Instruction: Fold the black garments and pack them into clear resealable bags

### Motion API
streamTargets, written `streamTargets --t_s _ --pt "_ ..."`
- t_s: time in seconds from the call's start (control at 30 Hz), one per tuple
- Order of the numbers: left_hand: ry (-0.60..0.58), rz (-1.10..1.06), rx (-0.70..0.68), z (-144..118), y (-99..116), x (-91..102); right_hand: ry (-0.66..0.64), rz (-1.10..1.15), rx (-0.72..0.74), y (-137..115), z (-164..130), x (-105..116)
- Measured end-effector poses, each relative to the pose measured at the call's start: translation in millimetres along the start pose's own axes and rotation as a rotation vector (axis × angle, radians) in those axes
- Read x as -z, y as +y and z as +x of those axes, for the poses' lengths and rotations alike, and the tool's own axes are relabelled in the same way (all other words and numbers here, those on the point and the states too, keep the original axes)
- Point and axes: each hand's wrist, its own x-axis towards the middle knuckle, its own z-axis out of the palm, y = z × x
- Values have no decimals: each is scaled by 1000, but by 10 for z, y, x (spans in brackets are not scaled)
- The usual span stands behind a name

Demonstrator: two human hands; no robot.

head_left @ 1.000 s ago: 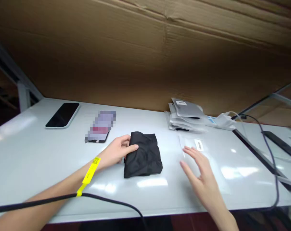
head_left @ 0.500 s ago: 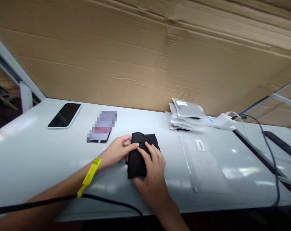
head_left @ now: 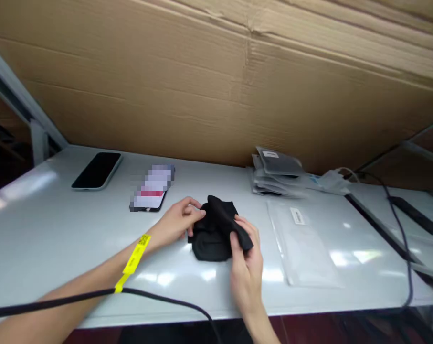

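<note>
At counter centre, just near of the blurred phone: folded black garment sits on the surface, both hands on it. Left hand is pinched on the far-left corner of the bundle, thumb and fingers closed on fabric. Right hand is clamped on the right-hand flap, fingers curled over it, lifting that edge up off the counter. Step in hand, by my read: folding or tightening the bundle. To do it well: keep the left hand as the anchor, pressing the left edge down so the stack doesn't slide; bring the right flap over in one pass, edges lined up, then flatten with the palm to push air out. Fabric is soft and limp, so loose layers will splay if the pinch is too shallow; grip through all layers. Orientation: the bundle is a rough rectangle, long axis running near-to-far with a slight lean to the right at the near end; the lifted flap points up and to the right, toward the clear plastic bag lying flat just right of it, label end far. Stack of packed bags is far-right against the cardboard wall. Second phone is far-left, well apart. Black cable crosses the near edge, clear of the garment.
</note>
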Motion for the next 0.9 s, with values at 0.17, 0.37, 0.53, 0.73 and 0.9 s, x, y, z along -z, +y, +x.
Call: streamTargets --t_s 0.17,0.37,0.53,0.73,0.9 --pt "63 97 -147 0 -73 -9 236 59 -194 9 10 102" --pt "265 588 -575 -129 -9 -50 438 34 -263 182 50 392" --pt "81 765 -807 -223 41 -117 556 6 -131 221 171 662" --pt "-106 927 -728 -218 10 -135 216 -345 61 309 290 813" --pt "-118 951 -673 -192 31 -107 -13 -630 230 480 263 783"
